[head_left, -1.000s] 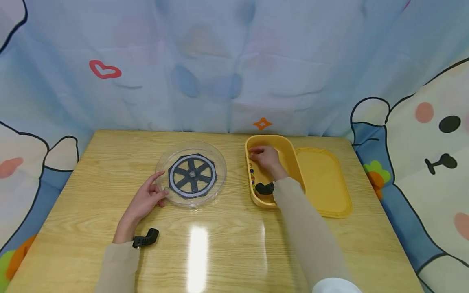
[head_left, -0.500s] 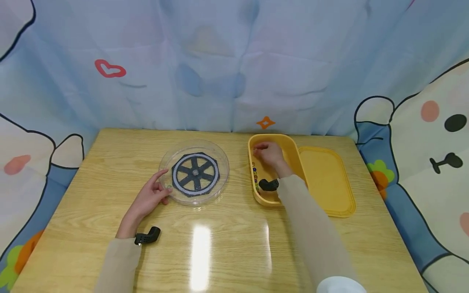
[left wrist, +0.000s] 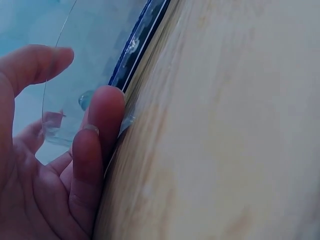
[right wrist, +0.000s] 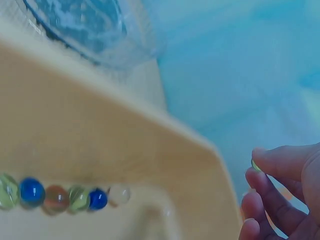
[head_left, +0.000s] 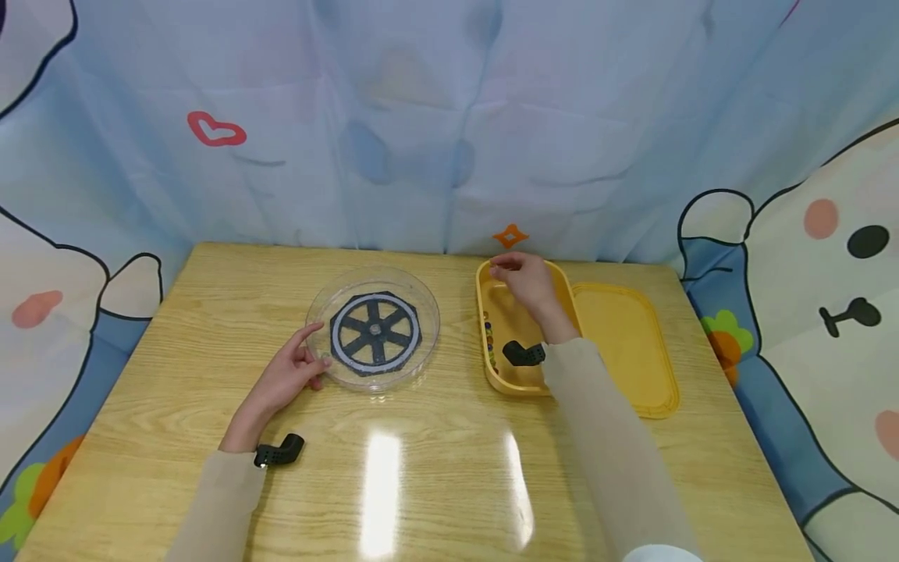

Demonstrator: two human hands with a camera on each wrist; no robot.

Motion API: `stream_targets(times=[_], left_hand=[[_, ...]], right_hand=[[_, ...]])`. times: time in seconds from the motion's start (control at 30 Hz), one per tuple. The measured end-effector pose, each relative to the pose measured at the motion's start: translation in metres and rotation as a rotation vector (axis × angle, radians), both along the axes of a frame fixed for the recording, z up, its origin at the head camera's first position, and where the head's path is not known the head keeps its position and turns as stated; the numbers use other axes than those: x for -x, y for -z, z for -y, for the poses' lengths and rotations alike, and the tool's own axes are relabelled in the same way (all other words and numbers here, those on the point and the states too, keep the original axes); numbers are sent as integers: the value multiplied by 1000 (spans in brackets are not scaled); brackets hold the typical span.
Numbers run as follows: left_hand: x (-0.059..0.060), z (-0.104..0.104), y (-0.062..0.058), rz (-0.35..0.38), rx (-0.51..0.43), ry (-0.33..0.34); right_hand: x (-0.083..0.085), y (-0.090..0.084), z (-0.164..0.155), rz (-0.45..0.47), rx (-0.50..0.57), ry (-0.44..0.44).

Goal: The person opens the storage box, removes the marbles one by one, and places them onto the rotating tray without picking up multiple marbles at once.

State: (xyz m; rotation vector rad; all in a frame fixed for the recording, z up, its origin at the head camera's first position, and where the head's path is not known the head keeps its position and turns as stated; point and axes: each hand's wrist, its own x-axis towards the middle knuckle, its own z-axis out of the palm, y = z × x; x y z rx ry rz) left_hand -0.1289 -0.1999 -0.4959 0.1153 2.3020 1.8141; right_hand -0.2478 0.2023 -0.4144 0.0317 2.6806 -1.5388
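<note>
My right hand (head_left: 500,269) hovers over the far end of a yellow bin (head_left: 562,300). It pinches a small greenish marble (right wrist: 255,165) between thumb and fingertip (right wrist: 270,156). A row of several coloured marbles (right wrist: 60,196) lies along the bin's left inner wall (head_left: 487,339). Left of the bin stands a clear round dish (head_left: 421,347) holding a black spoked wheel insert (head_left: 374,331). My left hand (head_left: 312,351) rests on the table with relaxed fingers (left wrist: 102,120) touching the dish's near-left wall (left wrist: 85,75).
The bin's yellow lid (head_left: 621,343) lies flat against the bin's right side. The wooden table (head_left: 435,460) is backed and flanked by a blue cartoon-print curtain (head_left: 449,140). Black wrist-worn cameras sit at each cuff (head_left: 279,453).
My right hand has lifted out of the bin toward its far rim with a marble pinched. The left hand and the dish stay where they were.
</note>
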Motion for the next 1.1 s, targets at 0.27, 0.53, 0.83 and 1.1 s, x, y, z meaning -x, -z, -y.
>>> stream_targets(times=[0.27, 0.53, 0.83, 1.1], left_hand=[[-3, 0, 0, -5, 10, -2], [-4, 1, 0, -12, 3, -4], [-6, 1, -1, 6, 22, 1], [-3, 0, -2, -4, 6, 6]], right_hand=[[-16, -11, 26, -113, -41, -90], [-37, -14, 64, -182, -62, -200], [-61, -4, 100, -236, -103, -347], [-70, 2, 119, -168, -96, -399]])
